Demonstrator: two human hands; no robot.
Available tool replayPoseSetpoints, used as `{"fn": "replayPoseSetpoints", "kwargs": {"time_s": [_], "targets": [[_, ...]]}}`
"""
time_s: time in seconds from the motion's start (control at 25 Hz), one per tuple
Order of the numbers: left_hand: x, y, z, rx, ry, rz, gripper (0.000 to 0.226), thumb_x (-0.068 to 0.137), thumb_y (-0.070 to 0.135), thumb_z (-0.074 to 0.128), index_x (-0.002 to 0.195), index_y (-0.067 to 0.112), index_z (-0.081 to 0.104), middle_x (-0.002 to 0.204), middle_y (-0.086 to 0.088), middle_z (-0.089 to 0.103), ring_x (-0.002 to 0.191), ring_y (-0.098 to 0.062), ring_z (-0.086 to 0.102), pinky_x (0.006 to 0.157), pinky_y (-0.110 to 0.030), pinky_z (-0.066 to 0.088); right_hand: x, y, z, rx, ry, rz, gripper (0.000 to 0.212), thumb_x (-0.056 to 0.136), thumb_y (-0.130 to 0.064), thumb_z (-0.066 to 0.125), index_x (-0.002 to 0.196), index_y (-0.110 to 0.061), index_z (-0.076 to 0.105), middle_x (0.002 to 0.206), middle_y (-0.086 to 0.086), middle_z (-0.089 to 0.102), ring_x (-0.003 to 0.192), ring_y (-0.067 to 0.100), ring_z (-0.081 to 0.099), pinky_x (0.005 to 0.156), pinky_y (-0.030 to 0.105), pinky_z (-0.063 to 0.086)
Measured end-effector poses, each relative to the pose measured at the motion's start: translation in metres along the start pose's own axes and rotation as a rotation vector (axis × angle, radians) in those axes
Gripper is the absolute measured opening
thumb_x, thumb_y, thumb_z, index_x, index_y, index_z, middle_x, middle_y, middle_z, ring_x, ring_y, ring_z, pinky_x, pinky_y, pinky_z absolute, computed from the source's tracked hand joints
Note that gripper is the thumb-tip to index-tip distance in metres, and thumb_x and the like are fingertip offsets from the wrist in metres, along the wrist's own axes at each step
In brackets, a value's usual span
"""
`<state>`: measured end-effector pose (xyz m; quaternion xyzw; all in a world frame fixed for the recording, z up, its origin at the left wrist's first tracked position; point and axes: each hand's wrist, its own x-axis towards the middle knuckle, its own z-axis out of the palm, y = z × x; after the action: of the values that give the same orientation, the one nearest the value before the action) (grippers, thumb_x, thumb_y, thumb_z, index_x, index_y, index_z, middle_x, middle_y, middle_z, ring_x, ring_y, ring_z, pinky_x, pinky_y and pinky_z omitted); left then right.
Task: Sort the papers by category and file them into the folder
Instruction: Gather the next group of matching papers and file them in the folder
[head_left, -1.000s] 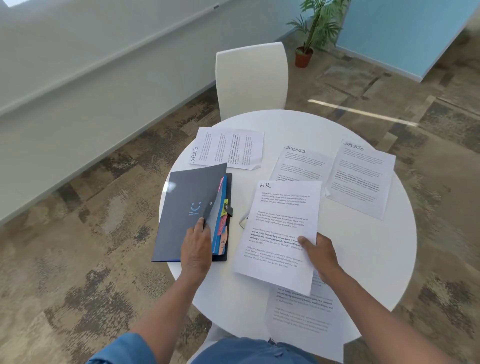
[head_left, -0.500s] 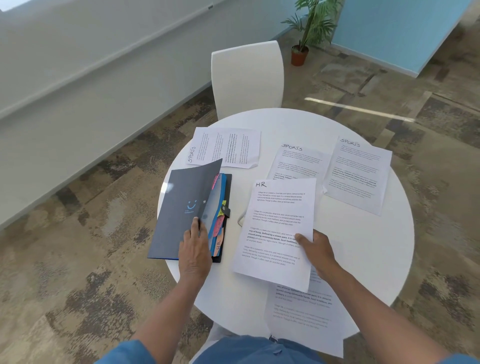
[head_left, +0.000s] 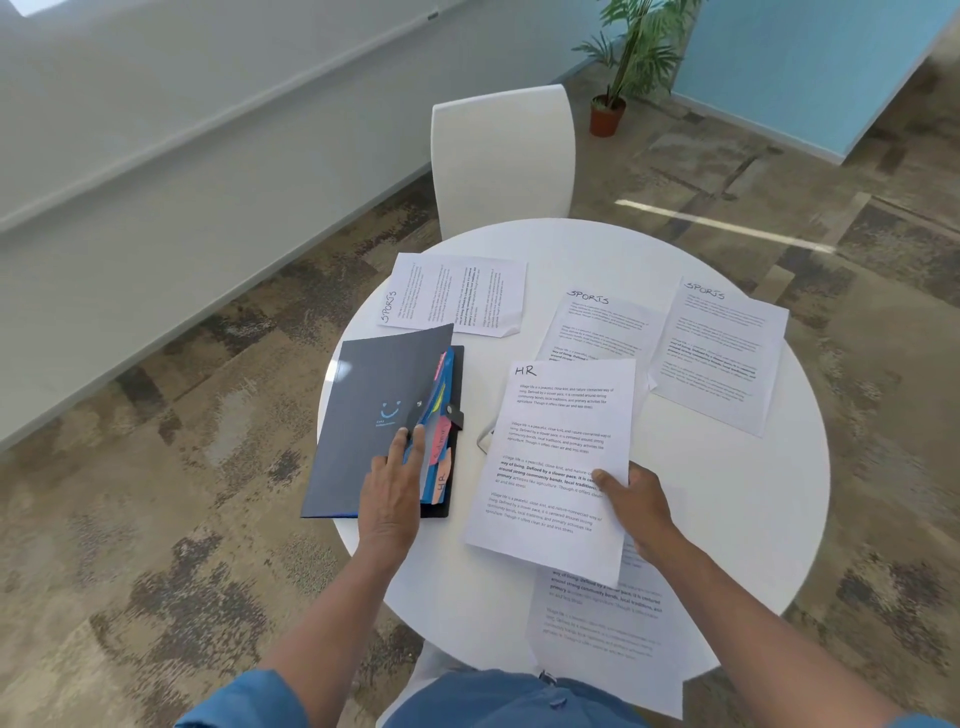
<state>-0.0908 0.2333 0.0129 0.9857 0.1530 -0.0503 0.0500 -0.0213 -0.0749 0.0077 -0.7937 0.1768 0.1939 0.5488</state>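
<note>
Left hand (head_left: 390, 493): rests flat on the folder's near edge, fingers spread, fingertips lifting the grey cover; grip loose, nothing pinched that can be seen.
Right hand (head_left: 636, 501): grip clenched on the right edge of the HR sheet, thumb on top of the page.
HR sheet (head_left: 558, 462): headed "HR" by hand at top left, four printed paragraphs beginning "Village life is a peaceful…"; held near the middle of the tabletop, just right of the folder.
Expanding folder (head_left: 363, 415): dark grey cover with a light blue smile mark and small unreadable writing, lying at the left of the round white tabletop (head_left: 727, 499), partly overhanging it; cover raised, blue dividers showing.
Divider tabs (head_left: 440, 452): pink, yellow and orange along the right edge; the nearest orange one reads "HR".
Sports sheets: three, each hand-lettered "SPORTS"; one turned sideways at far left (head_left: 457, 296), one far centre (head_left: 597, 327) partly under the HR sheet, one far right (head_left: 722, 348).
Near sheet (head_left: 608, 634): printed page hanging over the near edge, under the HR sheet; heading hidden.
</note>
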Motion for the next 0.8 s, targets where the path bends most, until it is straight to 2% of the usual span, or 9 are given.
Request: {"fn": "replayPoseSetpoints", "kwargs": {"time_s": [0.08,0.12,0.2,0.28,0.32,0.52,0.6,0.72,0.8], "targets": [[0.0,0.0,-0.003,0.036,-0.006,0.02,0.098,0.071,-0.017,0.066,0.154,0.024,0.032,0.155,-0.013,0.035,0.079,-0.022,0.049,0.061,-0.031,0.051,0.0,0.0,0.0,-0.003,-0.001,0.0,0.008,0.093,-0.025,0.065,0.1,-0.026,0.068,0.099,-0.003,0.074,0.092,0.022,0.07,0.087,0.041,0.056],[0.0,0.001,-0.004,0.052,-0.018,0.025,0.091,0.072,-0.015,0.066,0.149,0.025,0.039,0.156,-0.014,0.033,0.077,-0.021,0.048,0.06,-0.031,0.051,-0.001,0.0,0.0,-0.001,-0.002,-0.001,0.008,0.093,-0.025,0.065,0.1,-0.026,0.068,0.099,-0.003,0.074,0.092,0.022,0.07,0.086,0.04,0.056],[0.001,0.003,-0.008,0.051,-0.05,0.035,0.057,0.073,-0.012,0.069,0.119,0.02,0.06,0.156,-0.014,0.033,0.075,-0.021,0.046,0.059,-0.032,0.051,-0.001,-0.001,0.0,0.001,-0.003,-0.003,0.007,0.093,-0.025,0.065,0.099,-0.026,0.068,0.097,-0.005,0.074,0.092,0.022,0.07,0.086,0.041,0.056],[0.001,0.003,-0.01,0.069,-0.075,0.031,0.027,0.077,-0.009,0.069,0.087,0.015,0.061,0.155,-0.013,0.039,0.077,-0.022,0.048,0.061,-0.032,0.051,0.0,-0.001,-0.002,0.001,-0.008,0.0,0.005,0.093,-0.025,0.065,0.096,-0.027,0.068,0.096,-0.006,0.074,0.091,0.022,0.071,0.087,0.042,0.057],[0.002,0.003,-0.009,0.086,-0.087,0.027,0.022,0.08,-0.007,0.067,0.084,0.014,0.061,0.152,-0.013,0.043,0.081,-0.022,0.05,0.064,-0.032,0.052,0.0,-0.001,-0.002,-0.001,-0.009,0.001,0.004,0.092,-0.025,0.066,0.095,-0.027,0.068,0.095,-0.007,0.074,0.09,0.021,0.071,0.087,0.043,0.057],[0.002,0.007,-0.007,0.028,-0.051,-0.008,0.022,0.085,0.005,0.059,0.108,0.007,0.061,0.127,-0.009,0.058,0.09,-0.024,0.054,0.073,-0.033,0.05,0.0,0.0,-0.008,-0.006,0.005,0.004,0.004,0.092,-0.025,0.066,0.095,-0.028,0.068,0.094,-0.008,0.073,0.091,0.021,0.07,0.087,0.042,0.056],[-0.001,0.009,-0.004,0.021,-0.021,-0.018,0.035,0.085,0.019,0.063,0.118,0.006,0.059,0.13,-0.011,0.057,0.091,-0.026,0.056,0.072,-0.035,0.048,-0.001,0.0,-0.009,-0.001,0.005,0.006,0.007,0.093,-0.024,0.065,0.098,-0.027,0.068,0.094,-0.008,0.073,0.091,0.021,0.07,0.086,0.039,0.056],[-0.006,0.009,0.001,0.132,-0.016,-0.046,0.069,0.079,0.049,0.072,0.131,0.007,0.054,0.138,-0.01,0.05,0.095,-0.027,0.055,0.071,-0.037,0.047,-0.003,-0.001,-0.012,0.012,0.005,0.002,0.01,0.093,-0.023,0.065,0.102,-0.027,0.069,0.096,-0.007,0.073,0.091,0.019,0.07,0.084,0.036,0.055],[-0.008,0.008,0.003,0.17,-0.033,-0.058,0.082,0.073,0.053,0.076,0.136,0.006,0.05,0.14,-0.012,0.047,0.096,-0.029,0.054,0.068,-0.038,0.045,-0.004,-0.001,-0.013,0.019,0.007,0.004,0.01,0.093,-0.023,0.065,0.102,-0.026,0.069,0.099,-0.005,0.074,0.091,0.019,0.07,0.084,0.036,0.055]]}}
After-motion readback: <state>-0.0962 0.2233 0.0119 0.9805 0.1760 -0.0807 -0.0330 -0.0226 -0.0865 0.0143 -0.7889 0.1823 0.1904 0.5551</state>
